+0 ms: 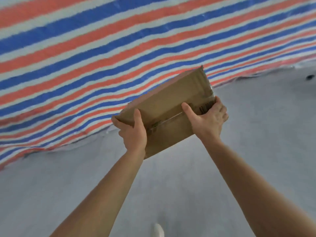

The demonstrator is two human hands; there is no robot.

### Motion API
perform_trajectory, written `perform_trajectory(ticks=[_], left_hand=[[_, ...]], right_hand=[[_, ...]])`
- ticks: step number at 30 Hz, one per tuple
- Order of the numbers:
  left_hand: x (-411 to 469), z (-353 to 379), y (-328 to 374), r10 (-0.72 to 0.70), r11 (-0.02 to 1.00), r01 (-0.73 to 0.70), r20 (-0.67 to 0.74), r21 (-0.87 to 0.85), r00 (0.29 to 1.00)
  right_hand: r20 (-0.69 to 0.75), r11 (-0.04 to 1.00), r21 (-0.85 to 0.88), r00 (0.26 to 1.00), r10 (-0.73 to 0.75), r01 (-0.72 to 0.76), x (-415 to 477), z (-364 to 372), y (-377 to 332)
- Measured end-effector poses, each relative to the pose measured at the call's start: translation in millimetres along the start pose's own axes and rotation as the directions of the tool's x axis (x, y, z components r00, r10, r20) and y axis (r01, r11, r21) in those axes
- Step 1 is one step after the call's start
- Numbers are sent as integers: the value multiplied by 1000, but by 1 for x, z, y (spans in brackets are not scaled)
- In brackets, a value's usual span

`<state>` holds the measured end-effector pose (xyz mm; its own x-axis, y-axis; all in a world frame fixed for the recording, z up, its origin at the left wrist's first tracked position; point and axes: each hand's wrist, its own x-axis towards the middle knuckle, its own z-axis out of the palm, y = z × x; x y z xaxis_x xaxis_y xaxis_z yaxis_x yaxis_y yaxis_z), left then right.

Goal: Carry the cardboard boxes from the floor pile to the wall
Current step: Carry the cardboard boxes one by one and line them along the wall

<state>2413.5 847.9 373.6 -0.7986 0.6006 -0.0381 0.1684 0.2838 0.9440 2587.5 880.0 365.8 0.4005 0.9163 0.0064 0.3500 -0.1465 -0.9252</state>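
A brown cardboard box (pixel 168 106) with a taped seam and a printed label near its right end is held in the air in front of me, tilted with its far right corner highest. My left hand (pixel 133 132) grips its near left end, thumb on top and fingers underneath. My right hand (pixel 207 119) grips its right end, thumb on the top face and fingers wrapped round the edge. The box hangs above the line where the grey floor meets the striped tarp. No pile of boxes is in view.
A red, white and blue striped tarp (pixel 102 57) covers the upper and left part of the view. Grey floor (pixel 256 134) spreads below and to the right. A small dark hole (pixel 309 77) marks the floor at the far right. A white shoe tip (pixel 158 230) shows at the bottom.
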Motion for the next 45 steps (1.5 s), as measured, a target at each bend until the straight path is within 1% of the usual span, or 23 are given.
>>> perform_trajectory(ticks=[2,5,8,11,14,16,19,21,24,26,28,30,32,34,36,38,39,41,42,43,44,45], left_hand=[[13,-68,16,29,998,-35,-108,-54,994],[31,-172,21,21,996,-41,-240,-80,970],[55,-279,21,34,994,-70,-365,-84,931],[76,-397,9,17,991,-78,-486,-105,874],[93,-521,-23,-25,984,-84,-585,-158,810],[106,-617,-52,-69,979,-72,-642,-191,764],[118,-732,-88,-142,970,-43,-698,-241,702],[125,-789,-109,-184,962,-32,-726,-273,663],[136,-854,-137,-235,952,-11,-749,-307,619],[151,-890,-154,-253,946,-15,-770,-323,586],[171,-929,-176,-275,942,-15,-799,-335,535],[193,-965,-198,-297,941,8,-812,-339,503],[231,-1011,-227,-298,946,22,-843,-323,448],[263,-1052,-245,-293,950,28,-858,-311,421],[296,-1094,-261,-288,955,50,-883,-291,369],[322,-1136,-270,-299,953,67,-893,-294,336],[343,-1169,-276,-301,953,72,-904,-294,303],[367,-1227,-287,-299,954,67,-924,-292,237],[371,-1244,-289,-299,954,65,-927,-292,225],[381,-1274,-297,-297,955,56,-934,-291,197],[384,-1287,-300,-291,957,49,-937,-287,193],[392,-1313,-310,-282,959,39,-945,-279,164]], right_hand=[[69,996,13,994,-90,90,-38,23,-52],[170,982,46,967,-190,185,-110,60,-113],[250,965,100,933,-260,242,-189,106,-165],[312,937,151,884,-348,315,-284,163,-216],[383,911,192,827,-411,365,-395,223,-257],[448,896,229,776,-444,381,-483,268,-284],[527,869,268,692,-493,416,-593,326,-314],[559,852,283,646,-520,441,-652,361,-330],[601,833,298,587,-543,466,-720,405,-344],[615,816,331,548,-567,473,-757,436,-352],[622,796,361,510,-594,486,-799,479,-360],[641,783,380,471,-607,493,-837,521,-365],[668,779,407,426,-610,476,-882,579,-372],[687,779,445,390,-613,442,-920,626,-382],[713,787,461,356,-603,410,-960,676,-395],[733,781,496,299,-610,379,-1000,718,-412],[744,775,518,256,-617,362,-1028,745,-429],[742,753,566,192,-643,335,-1080,782,-457],[730,739,589,178,-660,327,-1094,789,-465],[730,730,604,144,-668,321,-1124,804,-477],[731,725,611,126,-671,317,-1136,810,-482],[737,722,615,97,-669,317,-1160,822,-489]])
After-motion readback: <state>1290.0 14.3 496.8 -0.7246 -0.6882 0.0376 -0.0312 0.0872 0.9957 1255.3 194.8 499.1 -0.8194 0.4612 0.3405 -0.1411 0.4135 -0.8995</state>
